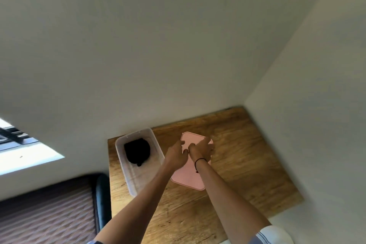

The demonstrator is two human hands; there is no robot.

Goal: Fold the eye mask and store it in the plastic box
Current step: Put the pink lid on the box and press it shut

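A clear plastic box [158, 149] stands open on the left part of the wooden table. A black folded eye mask [137, 151] lies inside it, toward the far end. To its right a pink lid [187, 177] lies flat on the table. My left hand [175, 153] rests over the lid's left side, fingers curled at its far edge. My right hand [203, 147], with a dark band on the wrist, lies on the lid's far right corner. Whether either hand grips the lid or only touches it cannot be told.
The wooden table [237, 164] sits in a corner, with white walls behind and to the right. A dark chair edge [103, 194] and a striped floor lie to the left, below the table's left edge.
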